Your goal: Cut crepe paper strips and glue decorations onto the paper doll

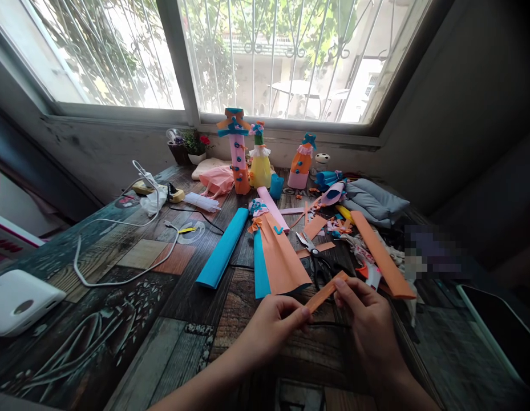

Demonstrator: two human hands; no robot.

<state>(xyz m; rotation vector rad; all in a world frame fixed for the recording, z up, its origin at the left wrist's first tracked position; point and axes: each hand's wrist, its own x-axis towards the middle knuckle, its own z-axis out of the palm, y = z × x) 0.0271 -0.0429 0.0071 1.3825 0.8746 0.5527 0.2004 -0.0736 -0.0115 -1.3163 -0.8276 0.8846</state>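
Note:
My left hand [278, 321] pinches the lower left end of a narrow orange paper strip [323, 293]. The strip's upper right end is pinched by my right hand [364, 314], so it slants between the two above the table. Just beyond lies a paper-covered piece [278, 248] in orange and blue, with a frilled bow at its top. Scissors [312, 251] with black handles rest beside it, partly behind the strip. A blue roll of paper [224, 248] lies to its left, and a pink roll [271, 208] lies behind it.
Paper-decorated bottles [259, 165] stand near the window. An orange paper roll [382, 254], paper scraps and a grey cushion [371, 201] lie to the right. A white cable [119, 284] and a white device [23, 302] are left; a phone [500, 331] is at the right edge.

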